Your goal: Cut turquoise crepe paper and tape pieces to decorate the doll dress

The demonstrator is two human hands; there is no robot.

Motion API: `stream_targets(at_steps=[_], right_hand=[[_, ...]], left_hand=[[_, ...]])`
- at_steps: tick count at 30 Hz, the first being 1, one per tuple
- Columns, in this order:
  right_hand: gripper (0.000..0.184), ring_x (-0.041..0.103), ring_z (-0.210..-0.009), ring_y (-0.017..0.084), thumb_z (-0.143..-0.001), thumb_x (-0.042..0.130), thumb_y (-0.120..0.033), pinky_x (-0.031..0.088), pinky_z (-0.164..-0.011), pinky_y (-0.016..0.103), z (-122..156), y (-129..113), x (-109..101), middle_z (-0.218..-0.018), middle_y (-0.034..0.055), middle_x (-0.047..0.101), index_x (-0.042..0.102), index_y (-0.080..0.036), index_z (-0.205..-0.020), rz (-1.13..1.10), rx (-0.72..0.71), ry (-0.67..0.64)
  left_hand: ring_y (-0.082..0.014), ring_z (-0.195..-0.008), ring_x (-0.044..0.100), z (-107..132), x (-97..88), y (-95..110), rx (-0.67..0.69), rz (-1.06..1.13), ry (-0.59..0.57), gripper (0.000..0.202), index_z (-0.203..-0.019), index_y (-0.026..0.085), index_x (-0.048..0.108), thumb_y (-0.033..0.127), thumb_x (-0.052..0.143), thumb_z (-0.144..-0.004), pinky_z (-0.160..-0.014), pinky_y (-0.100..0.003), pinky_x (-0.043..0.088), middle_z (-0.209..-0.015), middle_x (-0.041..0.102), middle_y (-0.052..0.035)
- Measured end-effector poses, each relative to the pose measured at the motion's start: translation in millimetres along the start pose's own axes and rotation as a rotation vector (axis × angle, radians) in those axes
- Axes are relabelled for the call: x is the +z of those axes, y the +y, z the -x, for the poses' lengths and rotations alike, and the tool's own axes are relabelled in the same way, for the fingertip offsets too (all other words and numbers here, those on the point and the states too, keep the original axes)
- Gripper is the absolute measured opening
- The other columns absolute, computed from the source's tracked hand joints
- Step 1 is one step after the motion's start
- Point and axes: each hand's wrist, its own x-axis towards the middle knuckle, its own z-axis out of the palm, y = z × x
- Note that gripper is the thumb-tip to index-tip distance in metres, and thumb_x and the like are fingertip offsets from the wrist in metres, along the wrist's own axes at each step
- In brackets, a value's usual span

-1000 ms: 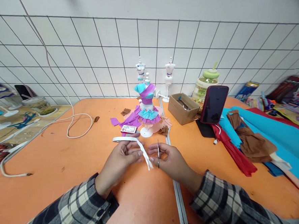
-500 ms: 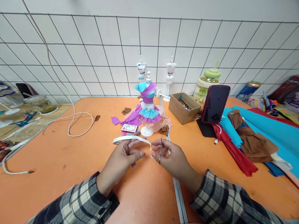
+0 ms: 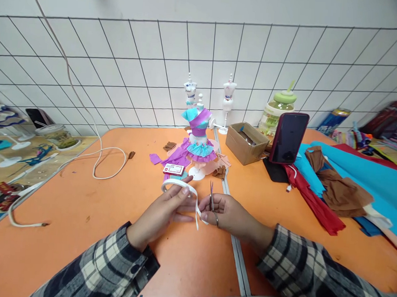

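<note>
In my left hand (image 3: pixel 163 211) is a narrow roll of white tape (image 3: pixel 179 182), held between thumb and fingers. A loose strip hangs from it in front of the fingers, its lower part curling down. My right hand (image 3: pixel 228 213) is closed round small metal scissors (image 3: pixel 211 198), their blades pointing up and away. Its thumb and fingertips touch the white strip beside the left fingers. Just beyond the hands stands a small white dress form (image 3: pixel 197 173) in a purple and turquoise outfit with a ruffled skirt. A small white and red box (image 3: pixel 173 169) lies near it.
Purple cloth (image 3: pixel 178 156) and brown scraps surround the stand. Behind are two more dress forms (image 3: pixel 229 92), a cardboard box (image 3: pixel 247 145), a propped phone (image 3: pixel 289 138) and a green-lidded jar (image 3: pixel 278 111). Coloured fabrics (image 3: pixel 340 184) cover the right side; a white cable (image 3: pixel 98 160) loops at left.
The roll has turned and moved slightly right in my left hand, whose thumb now presses on it. More strip hangs loose. My right hand has lowered slightly, keeping the scissors.
</note>
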Motion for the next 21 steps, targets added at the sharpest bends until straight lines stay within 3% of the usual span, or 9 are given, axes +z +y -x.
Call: stream_targets(at_steps=[2, 5, 9, 13, 16, 21], right_hand=[[0.035, 0.054, -0.069, 0.01, -0.067, 0.077, -0.041, 0.045, -0.067, 0.025, 0, 0, 1, -0.078, 0.0001, 0.062, 0.063, -0.016, -0.085, 0.046, -0.055, 0.035], [0.032, 0.055, -0.07, 0.012, -0.07, 0.075, -0.042, 0.046, -0.068, 0.027, -1, 2, 1, -0.078, 0.0012, 0.062, 0.064, -0.016, -0.084, 0.12, -0.131, 0.098], [0.031, 0.056, -0.071, 0.013, -0.072, 0.074, -0.041, 0.047, -0.069, 0.028, -2, 5, 1, -0.078, 0.0019, 0.063, 0.064, -0.016, -0.086, 0.161, -0.151, 0.116], [0.026, 0.055, -0.07, 0.012, -0.073, 0.072, -0.036, 0.046, -0.068, 0.027, -1, 6, 1, -0.081, 0.0024, 0.064, 0.065, -0.016, -0.088, 0.161, -0.157, 0.131], [0.024, 0.055, -0.07, 0.012, -0.074, 0.07, -0.033, 0.045, -0.066, 0.026, -1, 6, 1, -0.082, 0.003, 0.064, 0.065, -0.016, -0.089, 0.173, -0.17, 0.166], [0.022, 0.051, -0.065, 0.01, -0.075, 0.07, -0.032, 0.043, -0.062, 0.025, -1, 8, 1, -0.082, 0.0024, 0.063, 0.066, -0.016, -0.09, 0.227, -0.191, 0.194]], left_hand=[[-0.0226, -0.091, 0.069, 2, 1.7, 2, -0.017, 0.088, -0.093, 0.059, -0.129, 0.026, 0.053, 0.036, 0.077, -0.077, -0.077, -0.034, 0.054, -0.1, 0.07, -0.0067], [-0.0151, -0.082, 0.067, 4, 4.7, 3, 0.055, 0.125, -0.098, 0.077, -0.134, 0.026, 0.045, 0.018, 0.084, -0.068, -0.076, -0.026, 0.05, -0.089, 0.068, -0.0017], [-0.0119, -0.074, 0.065, 5, 9.9, 1, 0.062, 0.15, -0.093, 0.102, -0.149, 0.032, 0.02, 0.012, 0.082, -0.07, -0.076, -0.026, 0.048, -0.081, 0.065, 0.0033], [-0.0096, -0.07, 0.062, 5, 14.4, 0, 0.06, 0.236, -0.072, 0.108, -0.151, 0.033, 0.014, 0.011, 0.081, -0.069, -0.073, -0.024, 0.047, -0.078, 0.061, 0.0056], [-0.0098, -0.073, 0.063, 6, 15.4, 0, 0.059, 0.262, -0.033, 0.107, -0.149, 0.034, 0.018, 0.009, 0.081, -0.067, -0.075, -0.024, 0.048, -0.087, 0.063, 0.0035], [-0.0161, -0.089, 0.068, 7, 16.0, 0, 0.09, 0.254, -0.032, 0.109, -0.149, 0.042, 0.013, 0.008, 0.08, -0.069, -0.089, -0.035, 0.049, -0.115, 0.062, -0.0033]])
